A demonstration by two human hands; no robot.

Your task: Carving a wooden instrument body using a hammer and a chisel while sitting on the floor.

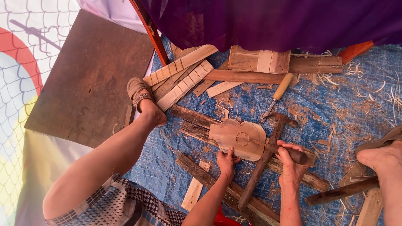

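Observation:
A flat guitar-body-shaped wooden piece [234, 134] with a scored round hole lies on dark wooden planks [197, 119] over a blue tarp. My left hand [226, 161] presses on its near edge. My right hand [289, 164] is closed around the dark handle of a chisel [298, 155] whose blade reaches left to the round hole. A claw hammer [268, 152] lies diagonally between my hands, head away from me.
A second chisel with a pale handle [279, 90] lies beyond the work. Slatted wood pieces [180, 77] and boards [259, 60] are piled at the back. My sandalled left foot [140, 96], my right foot [383, 155], wood shavings, a brown board [88, 79] and purple cloth [272, 21] surround the tarp.

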